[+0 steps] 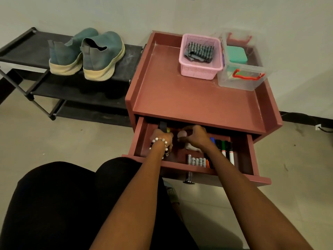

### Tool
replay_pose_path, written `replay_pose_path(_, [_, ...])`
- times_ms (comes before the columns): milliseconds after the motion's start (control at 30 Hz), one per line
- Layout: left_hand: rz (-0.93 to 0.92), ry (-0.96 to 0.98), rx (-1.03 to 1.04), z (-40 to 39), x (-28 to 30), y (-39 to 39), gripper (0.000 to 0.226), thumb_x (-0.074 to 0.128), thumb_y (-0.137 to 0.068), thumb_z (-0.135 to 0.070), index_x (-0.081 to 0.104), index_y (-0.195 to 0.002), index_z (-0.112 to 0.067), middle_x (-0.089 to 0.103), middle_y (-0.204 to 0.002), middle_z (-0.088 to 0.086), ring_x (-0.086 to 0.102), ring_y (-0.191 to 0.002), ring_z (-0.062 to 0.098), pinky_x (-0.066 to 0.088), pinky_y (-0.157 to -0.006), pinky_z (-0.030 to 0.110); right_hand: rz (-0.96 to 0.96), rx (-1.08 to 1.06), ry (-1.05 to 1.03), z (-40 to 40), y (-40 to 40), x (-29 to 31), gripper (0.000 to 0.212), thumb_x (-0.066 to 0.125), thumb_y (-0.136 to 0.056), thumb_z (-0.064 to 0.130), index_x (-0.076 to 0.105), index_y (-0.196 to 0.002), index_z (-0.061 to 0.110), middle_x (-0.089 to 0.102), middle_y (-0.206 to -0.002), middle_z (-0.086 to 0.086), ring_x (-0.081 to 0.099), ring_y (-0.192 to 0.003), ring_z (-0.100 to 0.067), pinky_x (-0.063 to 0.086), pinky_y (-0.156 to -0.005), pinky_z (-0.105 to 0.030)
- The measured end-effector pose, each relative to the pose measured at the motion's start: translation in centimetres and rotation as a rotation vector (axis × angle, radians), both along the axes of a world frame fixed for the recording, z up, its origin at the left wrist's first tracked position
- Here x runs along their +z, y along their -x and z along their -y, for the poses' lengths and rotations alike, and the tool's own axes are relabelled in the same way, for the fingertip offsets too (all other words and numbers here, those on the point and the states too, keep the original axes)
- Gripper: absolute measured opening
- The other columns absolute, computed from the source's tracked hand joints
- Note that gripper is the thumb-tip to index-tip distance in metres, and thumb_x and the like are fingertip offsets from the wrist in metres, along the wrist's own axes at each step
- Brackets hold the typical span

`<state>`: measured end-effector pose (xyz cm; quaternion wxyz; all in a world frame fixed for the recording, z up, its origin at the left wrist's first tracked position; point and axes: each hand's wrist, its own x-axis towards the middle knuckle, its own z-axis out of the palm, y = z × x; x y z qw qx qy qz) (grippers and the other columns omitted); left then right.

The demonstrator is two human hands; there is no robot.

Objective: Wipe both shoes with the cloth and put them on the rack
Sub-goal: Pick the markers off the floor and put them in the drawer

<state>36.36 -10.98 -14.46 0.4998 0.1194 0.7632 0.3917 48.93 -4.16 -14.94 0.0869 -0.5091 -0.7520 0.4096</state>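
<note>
Two teal slip-on shoes, the left shoe [65, 51] and the right shoe [102, 55], stand side by side on the top shelf of the black rack [27, 51], heels toward me. A grey striped cloth [199, 51] lies in the pink basket [200, 69] on the red cabinet [189, 98]. Both my hands are inside the cabinet's open drawer [252, 170]. My left hand [162, 138], with a bead bracelet, grips a black object at the drawer's back. My right hand [196, 138] curls around a small pale pink object.
A clear plastic box [241, 78] with red handles and a green item inside stands beside the basket. The drawer holds markers [226, 150] and batteries [197, 161]. My knees in black fill the lower left. The rack has lower shelves; the wall is behind.
</note>
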Motion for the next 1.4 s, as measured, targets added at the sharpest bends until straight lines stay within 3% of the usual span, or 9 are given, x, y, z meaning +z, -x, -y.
replay_pose_path(133, [-0.009, 0.02, 0.086, 0.0, -0.3, 0.6, 0.026, 0.054, -0.094, -0.022, 0.057, -0.1, 0.003, 0.057, -0.069, 0.013, 0.052, -0.047, 0.023, 0.049, -0.047, 0.03, 0.22, 0.25, -0.204, -0.7, 1.7, -1.5, 0.041, 0.07, -0.081, 0.035, 0.065, -0.113, 0.011, 0.067, -0.114, -0.008, 0.062, -0.099, -0.023, 0.048, -0.08, -0.028])
replay_pose_path(333, [-0.012, 0.04, 0.103, -0.3, -0.5, 1.7, 0.044, 0.052, -0.097, -0.021, 0.048, -0.131, 0.005, 0.055, -0.13, 0.019, 0.053, -0.12, 0.033, 0.042, -0.096, 0.032, 0.576, 0.504, -0.454, -0.5, 1.9, -3.7, 0.041, 0.063, -0.085, 0.031, 0.056, -0.123, 0.016, 0.053, -0.132, -0.01, 0.04, -0.127, -0.031, 0.032, -0.098, -0.041])
replay_pose_path(600, [-0.058, 0.072, -0.095, 0.3, 0.0, 1.1, 0.052, 0.062, -0.091, -0.031, 0.053, -0.125, 0.007, 0.06, -0.123, 0.019, 0.06, -0.101, 0.03, 0.046, -0.078, 0.029, -0.336, 0.026, 0.284, 1.3, 1.1, 0.3, 0.054, 0.073, -0.079, 0.006, 0.054, -0.129, 0.009, 0.067, -0.111, -0.009, 0.066, -0.094, -0.015, 0.056, -0.079, -0.028])
replay_pose_path(767, [-0.07, 0.15, -0.232, 1.1, 0.9, 0.7, 0.052, 0.058, -0.094, -0.032, 0.051, -0.127, 0.007, 0.057, -0.126, 0.018, 0.057, -0.1, 0.027, 0.045, -0.08, 0.027, -0.388, -0.105, 0.473, 2.3, 0.6, 1.2, 0.042, 0.071, -0.076, -0.007, 0.057, -0.116, -0.006, 0.064, -0.09, -0.013, 0.063, -0.072, -0.018, 0.055, -0.054, -0.02])
replay_pose_path(933, [0.122, 0.097, -0.046, 0.9, 0.6, 0.9, 0.035, 0.039, -0.102, -0.022, 0.055, -0.114, 0.007, 0.063, -0.094, 0.014, 0.063, -0.086, 0.029, 0.053, -0.079, 0.04, -0.079, -0.254, 0.42, 2.0, 0.1, 0.4, 0.024, 0.072, -0.076, -0.006, 0.06, -0.097, 0.001, 0.061, -0.079, -0.011, 0.06, -0.061, -0.018, 0.05, -0.04, -0.022])
replay_pose_path(1067, [0.06, 0.029, 0.037, 0.2, 1.2, 1.0, 0.042, 0.043, -0.098, -0.004, 0.038, -0.138, 0.009, 0.042, -0.143, 0.025, 0.041, -0.133, 0.033, 0.037, -0.103, 0.029, 0.301, -0.061, 0.061, 2.2, 0.4, -1.1, 0.039, 0.08, -0.072, 0.013, 0.06, -0.105, 0.004, 0.064, -0.1, -0.012, 0.064, -0.09, -0.028, 0.055, -0.075, -0.033])
replay_pose_path(1200, [-0.029, 0.062, -0.073, 0.5, 0.7, 1.1, 0.037, 0.055, -0.095, -0.01, 0.053, -0.126, 0.009, 0.059, -0.125, 0.017, 0.054, -0.119, 0.027, 0.042, -0.083, 0.02, 0.416, 0.059, -0.071, 2.2, 1.1, -1.7, 0.05, 0.075, -0.077, 0.014, 0.053, -0.119, -0.001, 0.063, -0.116, -0.017, 0.06, -0.106, -0.031, 0.05, -0.085, -0.033])
replay_pose_path(1300, [-0.108, 0.074, -0.115, 0.7, 0.6, 1.1, 0.019, 0.057, -0.094, -0.008, 0.056, -0.079, 0.005, 0.054, -0.074, 0.007, 0.055, -0.083, 0.02, 0.042, -0.065, 0.018, 0.45, 0.088, -0.087, 2.1, 0.8, -1.8, 0.049, 0.075, -0.078, 0.017, 0.055, -0.118, -0.003, 0.062, -0.116, -0.018, 0.061, -0.105, -0.03, 0.049, -0.086, -0.032])
replay_pose_path(1400, [-0.114, 0.042, -0.052, 1.1, 0.8, 1.2, 0.012, 0.062, -0.091, -0.005, 0.059, -0.081, 0.001, 0.061, -0.092, 0.01, 0.056, -0.097, 0.024, 0.042, -0.081, 0.023, 0.429, 0.034, -0.062, 2.1, 0.6, -1.7, 0.026, 0.072, -0.08, 0.014, 0.064, -0.1, -0.001, 0.067, -0.102, -0.016, 0.065, -0.095, -0.028, 0.049, -0.076, -0.03])
